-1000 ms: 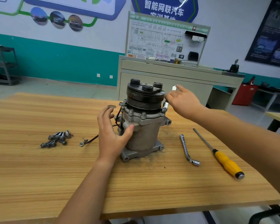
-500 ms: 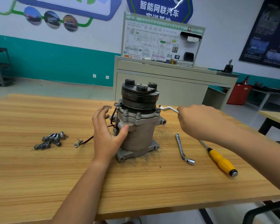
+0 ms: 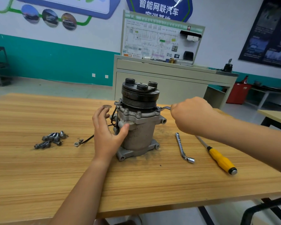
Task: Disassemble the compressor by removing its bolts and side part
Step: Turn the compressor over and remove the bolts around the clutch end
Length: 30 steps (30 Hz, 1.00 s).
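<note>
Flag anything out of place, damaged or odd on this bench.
Dark gritty smudges soil the wooden tabletop beside the grey metal compressor, and its black wire trails loose, ending in a bare terminal. Nothing else stands out.

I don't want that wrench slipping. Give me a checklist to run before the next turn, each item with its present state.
1. The compressor stands upright on its base on the table: ok.
2. The left hand braces the compressor's body, thumb on the housing: ok.
3. The right hand grips the wrench by its handle: ok.
4. The wrench head is fully seated at the right edge of the flange: cannot tell, too small to see.
5. The loose bolts lie in a pile to the left, away from both hands: ok.
6. The spare socket wrench and the screwdriver lie flat, apart from the compressor: ok.
</note>
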### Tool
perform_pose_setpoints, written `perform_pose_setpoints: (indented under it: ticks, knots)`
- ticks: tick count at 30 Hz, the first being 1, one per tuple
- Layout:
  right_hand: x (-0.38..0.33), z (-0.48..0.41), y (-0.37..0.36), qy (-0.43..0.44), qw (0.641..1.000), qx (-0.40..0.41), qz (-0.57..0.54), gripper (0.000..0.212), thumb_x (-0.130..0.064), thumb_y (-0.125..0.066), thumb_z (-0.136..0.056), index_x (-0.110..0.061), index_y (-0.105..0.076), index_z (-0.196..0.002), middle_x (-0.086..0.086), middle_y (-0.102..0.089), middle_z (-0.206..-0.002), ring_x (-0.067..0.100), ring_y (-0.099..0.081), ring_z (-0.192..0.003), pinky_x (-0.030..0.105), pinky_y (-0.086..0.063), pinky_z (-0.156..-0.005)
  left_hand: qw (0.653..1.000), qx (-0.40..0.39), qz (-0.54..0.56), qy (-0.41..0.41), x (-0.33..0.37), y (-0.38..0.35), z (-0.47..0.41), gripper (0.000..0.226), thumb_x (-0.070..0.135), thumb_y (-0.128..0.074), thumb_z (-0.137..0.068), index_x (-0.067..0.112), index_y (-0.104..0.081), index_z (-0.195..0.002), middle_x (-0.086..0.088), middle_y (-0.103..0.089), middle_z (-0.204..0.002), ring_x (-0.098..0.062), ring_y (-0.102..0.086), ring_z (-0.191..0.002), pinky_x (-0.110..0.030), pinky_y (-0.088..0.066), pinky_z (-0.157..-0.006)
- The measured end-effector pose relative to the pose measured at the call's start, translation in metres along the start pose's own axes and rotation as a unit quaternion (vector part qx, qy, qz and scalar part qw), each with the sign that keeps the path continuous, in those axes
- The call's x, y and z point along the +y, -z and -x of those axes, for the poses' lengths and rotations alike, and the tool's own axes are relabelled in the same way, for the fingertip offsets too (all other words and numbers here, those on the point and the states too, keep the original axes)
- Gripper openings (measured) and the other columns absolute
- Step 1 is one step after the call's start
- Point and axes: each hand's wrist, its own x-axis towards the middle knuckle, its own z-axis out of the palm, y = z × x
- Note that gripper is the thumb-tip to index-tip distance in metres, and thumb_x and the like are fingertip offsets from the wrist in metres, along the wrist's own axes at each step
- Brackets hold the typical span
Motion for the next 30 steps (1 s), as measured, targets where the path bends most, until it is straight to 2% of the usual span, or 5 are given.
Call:
perform_pose_setpoints:
  ticks: [4, 10, 16, 23, 30]
  knots:
    - [0.023, -0.016, -0.023, -0.004, 1.0, 0.014, 0.0, 0.025, -0.009, -0.04, -0.093, -0.016, -0.052, -0.113, -0.004, -0.037, -0.056, 0.011, -0.034, -0.046, 0.023, -0.026, -0.042, 1.0, -0.001, -0.007, -0.001, 0.0, 0.0, -0.001, 0.073, 0.053, -0.057, -0.071, 0.022, -0.036, -0.133, 0.0, -0.031, -0.139, 0.003, -0.039, -0.112, 0.003, -0.028, -0.088]
    - [0.011, -0.068, -0.043, -0.031, 0.995, 0.055, -0.075, 0.023, -0.002, -0.043, -0.092, -0.012, -0.054, -0.11, 0.005, -0.065, -0.091, 0.026, -0.059, -0.088, 0.035, -0.035, -0.092, 1.0, 0.0, 0.009, 0.006, -0.002, 0.0, -0.001, 0.073, 0.056, -0.058, -0.069, 0.04, -0.022, -0.132, 0.011, -0.028, -0.132, 0.012, -0.038, -0.111, 0.004, -0.03, -0.082]
    - [0.001, -0.086, -0.053, -0.044, 0.975, 0.163, -0.148, 0.024, -0.006, -0.039, -0.095, -0.008, -0.054, -0.113, 0.009, -0.063, -0.105, 0.029, -0.057, -0.095, 0.029, -0.032, -0.067, 1.0, -0.002, 0.007, 0.006, -0.003, -0.001, 0.0, 0.075, 0.055, -0.057, -0.07, 0.036, -0.021, -0.133, 0.011, -0.027, -0.13, -0.001, -0.04, -0.113, 0.003, -0.03, -0.083]
    - [0.012, -0.029, -0.055, -0.133, 0.887, 0.199, -0.394, 0.03, -0.027, -0.031, -0.1, -0.009, -0.046, -0.118, 0.003, -0.053, -0.067, 0.023, -0.052, -0.059, 0.031, -0.037, -0.05, 1.0, -0.01, 0.003, 0.012, -0.002, -0.002, 0.0, 0.08, 0.056, -0.056, -0.071, 0.028, -0.025, -0.139, 0.012, -0.026, -0.132, 0.003, -0.04, -0.112, 0.003, -0.03, -0.082]
    - [-0.001, 0.004, -0.041, -0.066, 0.951, 0.064, -0.294, 0.036, -0.024, -0.033, -0.098, -0.024, -0.034, -0.134, -0.004, -0.047, -0.065, 0.016, -0.05, -0.06, 0.032, -0.045, -0.052, 1.0, -0.012, 0.005, 0.009, -0.002, -0.001, 0.0, 0.075, 0.055, -0.056, -0.071, 0.033, -0.024, -0.136, 0.013, -0.026, -0.131, 0.016, -0.036, -0.11, 0.005, -0.029, -0.082]
